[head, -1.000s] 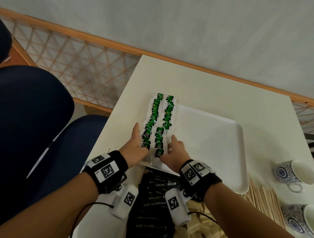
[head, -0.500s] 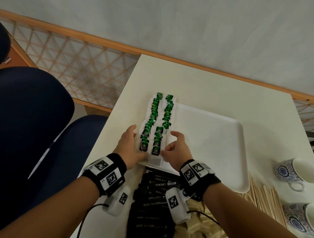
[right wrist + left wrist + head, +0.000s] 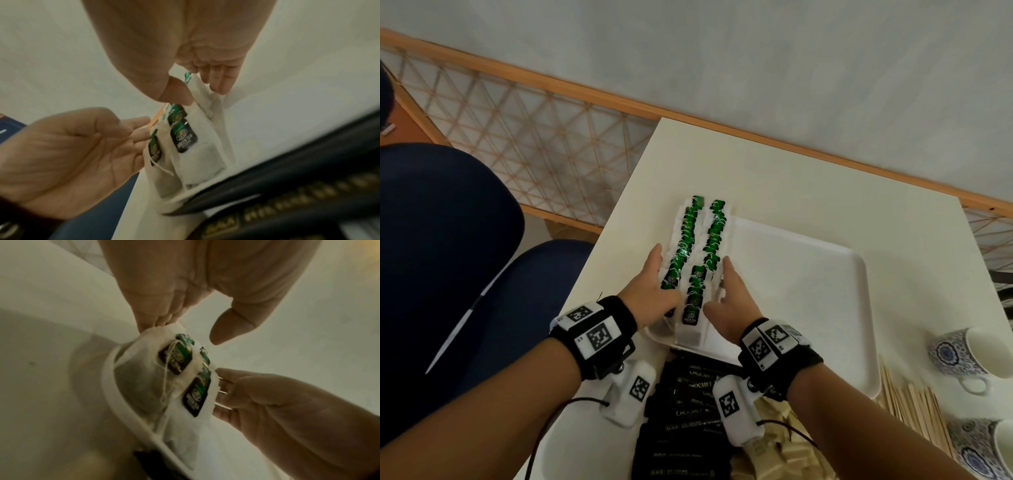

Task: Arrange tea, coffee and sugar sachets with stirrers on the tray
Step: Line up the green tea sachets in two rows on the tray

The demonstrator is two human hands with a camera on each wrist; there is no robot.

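Two rows of tea bags (image 3: 698, 246) with green tags lie along the left edge of the white tray (image 3: 808, 291). My left hand (image 3: 650, 287) lies along the left row's outer side with its fingers straight against the bags. My right hand (image 3: 732, 298) lies the same way along the right row's outer side. In the left wrist view the left hand's fingers (image 3: 156, 316) touch the bags (image 3: 176, 360) at the tray rim (image 3: 111, 386). In the right wrist view the right hand's thumb (image 3: 174, 91) touches the bags (image 3: 183, 138). Neither hand grips anything.
Black coffee sachets (image 3: 688, 411) lie stacked in front of the tray, under my wrists, with tan sachets (image 3: 780, 445) beside them. Wooden stirrers (image 3: 914, 411) lie to the tray's right, next to two patterned cups (image 3: 962, 353). A dark blue chair (image 3: 448, 257) stands left of the table.
Half a second ago both hands were drawn back with fingers curled at the rows' near end. They have since stretched forward flat along the rows' outer sides.
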